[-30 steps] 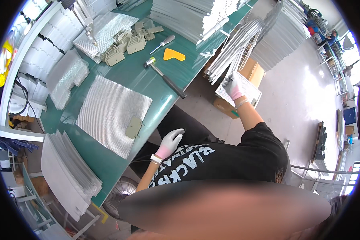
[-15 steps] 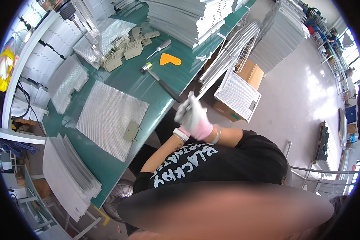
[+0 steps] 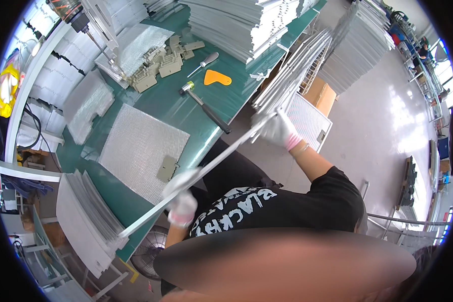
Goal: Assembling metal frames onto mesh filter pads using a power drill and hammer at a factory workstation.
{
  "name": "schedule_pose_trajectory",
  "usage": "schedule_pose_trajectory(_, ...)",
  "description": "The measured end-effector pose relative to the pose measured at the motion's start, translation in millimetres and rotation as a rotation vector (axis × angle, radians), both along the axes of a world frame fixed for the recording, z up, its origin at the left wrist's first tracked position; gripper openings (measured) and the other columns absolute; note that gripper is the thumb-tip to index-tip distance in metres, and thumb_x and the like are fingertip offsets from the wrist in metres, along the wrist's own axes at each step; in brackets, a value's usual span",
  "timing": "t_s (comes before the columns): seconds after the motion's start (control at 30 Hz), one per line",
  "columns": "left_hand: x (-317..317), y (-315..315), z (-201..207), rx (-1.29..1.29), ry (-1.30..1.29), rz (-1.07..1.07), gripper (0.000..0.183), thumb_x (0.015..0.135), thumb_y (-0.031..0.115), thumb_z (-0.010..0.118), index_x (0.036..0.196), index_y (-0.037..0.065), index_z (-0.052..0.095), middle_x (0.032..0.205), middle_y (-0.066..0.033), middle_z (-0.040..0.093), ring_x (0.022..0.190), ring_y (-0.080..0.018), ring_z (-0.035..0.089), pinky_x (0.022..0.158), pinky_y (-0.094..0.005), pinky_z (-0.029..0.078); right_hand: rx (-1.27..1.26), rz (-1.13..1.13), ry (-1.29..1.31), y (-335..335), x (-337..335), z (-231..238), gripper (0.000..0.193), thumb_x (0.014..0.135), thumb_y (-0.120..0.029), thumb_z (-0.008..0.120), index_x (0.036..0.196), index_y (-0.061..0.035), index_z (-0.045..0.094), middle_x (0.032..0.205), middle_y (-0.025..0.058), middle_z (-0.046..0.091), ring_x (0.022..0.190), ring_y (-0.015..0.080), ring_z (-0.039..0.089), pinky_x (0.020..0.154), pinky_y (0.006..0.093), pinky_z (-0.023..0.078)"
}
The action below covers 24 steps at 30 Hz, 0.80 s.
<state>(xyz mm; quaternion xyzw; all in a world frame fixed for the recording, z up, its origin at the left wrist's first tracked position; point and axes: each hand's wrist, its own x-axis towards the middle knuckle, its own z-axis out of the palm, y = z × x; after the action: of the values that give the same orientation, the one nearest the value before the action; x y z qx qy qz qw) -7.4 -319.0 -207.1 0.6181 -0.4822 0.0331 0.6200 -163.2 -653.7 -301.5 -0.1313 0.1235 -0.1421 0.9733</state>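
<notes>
A long, thin whitish metal frame strip (image 3: 222, 156) runs slantwise across in front of me, from the bundle on the right down over the table's near edge. My right hand (image 3: 278, 130), in a white glove with a pink cuff, is closed round its upper end. Lower on the strip, my left hand (image 3: 182, 205), gloved the same way and smeared by motion, grips it; its fingers are partly hidden. Beyond the strip, a silver mesh panel (image 3: 141, 148) lies flat on the green table (image 3: 183, 125). A beige latch plate (image 3: 167, 168) sits at its near corner.
A mallet (image 3: 211, 115), a screwdriver (image 3: 206, 61), an orange scraper (image 3: 217, 77) and beige plastic parts (image 3: 168, 64) lie farther back. Stacked panels (image 3: 85, 216) stand at left. More strips (image 3: 297, 68) lean at right beside a framed mesh panel (image 3: 307, 116). A fan (image 3: 150, 251) stands below the table.
My hands were together before my chest. They have parted, the right outward to the strip bundle, the left down and left. One strip is now held between them, slanting over the table edge.
</notes>
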Motion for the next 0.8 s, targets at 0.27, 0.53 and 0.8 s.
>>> schedule_pose_trajectory(0.27,53,177,72,-1.219,0.634,0.610,0.041,0.103,0.038,0.044,0.073,0.012,0.035,0.061,0.0026,0.026,0.055,-0.0126,0.027,0.057,-0.0269,0.033,-0.627,-0.694,0.196,-122,-20,-27,0.025,0.094,-0.015,0.045,0.102,0.0036,0.060,0.092,0.0137,0.063,0.086,0.0253,0.061,0.080,0.0360,0.051)
schedule_pose_trajectory(0.53,22,183,31,-0.167,0.512,1.009,0.019,0.095,0.011,0.058,0.078,0.003,0.057,0.060,0.0017,0.049,0.050,-0.0042,0.044,0.046,-0.0194,0.031,-0.209,-0.779,-0.430,-45,5,181,0.012,0.093,-0.018,0.056,0.084,-0.0109,0.052,0.074,-0.0032,0.049,0.066,0.0085,0.046,0.068,0.0278,0.041)
schedule_pose_trajectory(0.8,-26,117,-17,0.032,0.784,0.561,0.016,0.095,0.011,0.057,0.081,0.003,0.058,0.062,0.0020,0.051,0.050,-0.0037,0.043,0.046,-0.0190,0.033,-0.530,-0.262,-0.257,104,181,197,0.026,0.097,-0.031,0.052,0.084,-0.0083,0.052,0.071,0.0030,0.052,0.062,0.0173,0.051,0.062,0.0347,0.048)
